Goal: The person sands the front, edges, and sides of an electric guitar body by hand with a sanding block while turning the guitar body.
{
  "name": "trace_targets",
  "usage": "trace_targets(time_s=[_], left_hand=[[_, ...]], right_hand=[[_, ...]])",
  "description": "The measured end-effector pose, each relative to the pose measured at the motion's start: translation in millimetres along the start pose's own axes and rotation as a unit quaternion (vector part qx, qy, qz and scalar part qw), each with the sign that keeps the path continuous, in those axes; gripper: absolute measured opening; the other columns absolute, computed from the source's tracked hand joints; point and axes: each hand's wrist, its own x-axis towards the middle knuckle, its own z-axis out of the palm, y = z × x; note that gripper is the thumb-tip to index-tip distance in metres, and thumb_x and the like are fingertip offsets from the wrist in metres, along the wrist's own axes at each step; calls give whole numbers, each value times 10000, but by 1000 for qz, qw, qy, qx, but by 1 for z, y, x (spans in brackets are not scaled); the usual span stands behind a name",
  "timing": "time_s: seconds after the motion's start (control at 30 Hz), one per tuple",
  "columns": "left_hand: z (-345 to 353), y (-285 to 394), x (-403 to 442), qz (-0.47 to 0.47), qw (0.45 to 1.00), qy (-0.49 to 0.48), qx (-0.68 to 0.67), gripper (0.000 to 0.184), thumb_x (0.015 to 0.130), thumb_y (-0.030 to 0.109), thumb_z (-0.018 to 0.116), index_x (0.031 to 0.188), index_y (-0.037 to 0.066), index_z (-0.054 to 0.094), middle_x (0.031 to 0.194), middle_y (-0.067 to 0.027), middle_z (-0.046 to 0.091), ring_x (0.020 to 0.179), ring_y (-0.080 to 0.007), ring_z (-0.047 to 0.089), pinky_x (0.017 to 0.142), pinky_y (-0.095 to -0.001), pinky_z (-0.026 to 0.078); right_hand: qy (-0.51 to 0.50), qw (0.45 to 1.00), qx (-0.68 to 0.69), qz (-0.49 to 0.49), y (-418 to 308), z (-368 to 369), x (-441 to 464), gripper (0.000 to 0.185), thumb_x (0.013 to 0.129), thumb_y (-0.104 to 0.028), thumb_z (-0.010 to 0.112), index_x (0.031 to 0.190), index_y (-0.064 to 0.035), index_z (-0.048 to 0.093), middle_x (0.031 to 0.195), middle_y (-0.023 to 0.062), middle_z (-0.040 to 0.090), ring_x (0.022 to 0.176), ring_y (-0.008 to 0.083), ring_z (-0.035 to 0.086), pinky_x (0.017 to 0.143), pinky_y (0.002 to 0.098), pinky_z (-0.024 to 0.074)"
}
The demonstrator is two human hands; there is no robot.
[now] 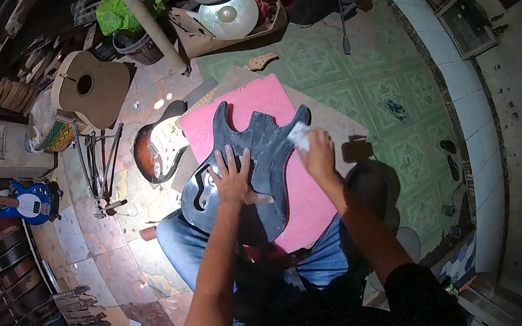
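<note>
A dark grey guitar body (256, 143) with horns and cutouts lies across a pink sheet (307, 190) by my lap. My left hand (234, 180) rests flat on the middle of the body, its fingers spread. Between the fingers of my right hand (319, 153) is a crumpled white piece (300, 136), cloth or paper, at the edge of the body's right horn. The pink sheet shows around the body, over a brown board (341, 123).
Left of the sheet lies a sunburst electric guitar (164, 141). Farther off are an unfinished acoustic guitar body (90, 88), metal stands (102, 163), a small blue guitar (35, 203) and a cardboard box (188, 37). Green tiles (405, 159) lie to the right.
</note>
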Motion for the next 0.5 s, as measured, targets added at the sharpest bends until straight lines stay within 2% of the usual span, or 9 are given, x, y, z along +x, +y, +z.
trace_targets(time_s=[0.03, 0.1, 0.17, 0.23, 0.3, 0.33, 0.37, 0.43, 0.5], left_hand=[[1, -1, 0, -1, 1000, 0, 1, 1583, 316, 813, 847, 1642, 248, 194, 1698, -243, 54, 1547, -510, 8, 1129, -787, 143], [3, -2, 1, 3, 1000, 4, -2, 1596, 306, 823, 843, 1644, 249, 188, 1697, -244, 54, 1547, -512, 11, 1123, -792, 145], [4, -2, 4, 6, 1000, -2, -6, 1610, 297, 832, 837, 1643, 228, 192, 1688, -268, 50, 1539, -531, 2, 1110, -805, 142], [2, -4, 5, 11, 1000, -12, -7, 1624, 288, 842, 831, 1641, 208, 196, 1679, -292, 47, 1531, -550, -8, 1098, -818, 139], [4, -4, 5, 16, 1000, -11, -5, 1637, 279, 828, 844, 1644, 211, 183, 1678, -295, 41, 1530, -553, -17, 1097, -818, 135], [3, -3, 2, 15, 1000, -17, -7, 1637, 279, 828, 844, 1644, 211, 183, 1678, -295, 41, 1530, -553, -17, 1097, -818, 135], [-2, -1, 2, 8, 1000, -25, 2, 1640, 278, 804, 862, 1647, 229, 165, 1687, -273, 41, 1538, -532, -9, 1112, -804, 136], [-3, -2, 2, -2, 999, -32, 11, 1645, 277, 779, 880, 1650, 248, 146, 1695, -251, 41, 1546, -512, -1, 1127, -789, 137], [-2, -3, 3, 3, 999, -37, 10, 1653, 277, 764, 891, 1652, 249, 130, 1697, -247, 26, 1544, -516, -12, 1128, -790, 130]], right_hand=[[28, 998, 23, 41, -3, -4, 5, 506, 762, -143, 805, 1205, -64, 572, 1221, 174, 574, 1164, 397, 538, 962, 518, 435], [9, 998, -12, 65, -20, 3, -6, 537, 744, -147, 818, 1216, -73, 573, 1224, 181, 571, 1186, 402, 525, 976, 527, 423], [-58, 997, 2, -43, -33, 11, -42, 533, 751, -132, 809, 1219, -69, 562, 1222, 190, 552, 1170, 423, 518, 977, 547, 395], [-105, 981, 97, -128, -44, -6, -60, 510, 719, -139, 813, 1179, -85, 600, 1234, 159, 559, 1178, 388, 532, 991, 523, 404], [-110, 979, 14, -173, -17, 7, -46, 489, 729, -137, 800, 1174, -83, 604, 1223, 163, 566, 1163, 389, 543, 969, 521, 413], [-104, 987, -6, -120, -12, 0, -32, 481, 744, -139, 786, 1182, -69, 598, 1216, 176, 570, 1137, 401, 548, 948, 532, 420], [-38, 997, 9, -61, -14, -8, -16, 436, 763, -103, 762, 1171, -93, 608, 1192, 155, 592, 1122, 372, 554, 935, 511, 432], [28, 999, 14, -38, -13, -3, -6, 456, 746, -97, 768, 1171, -88, 602, 1208, 159, 583, 1141, 383, 539, 947, 522, 427], [-32, 999, 7, -24, -31, 6, -28, 483, 727, -115, 787, 1173, -94, 605, 1227, 161, 567, 1160, 397, 523, 956, 533, 420]])
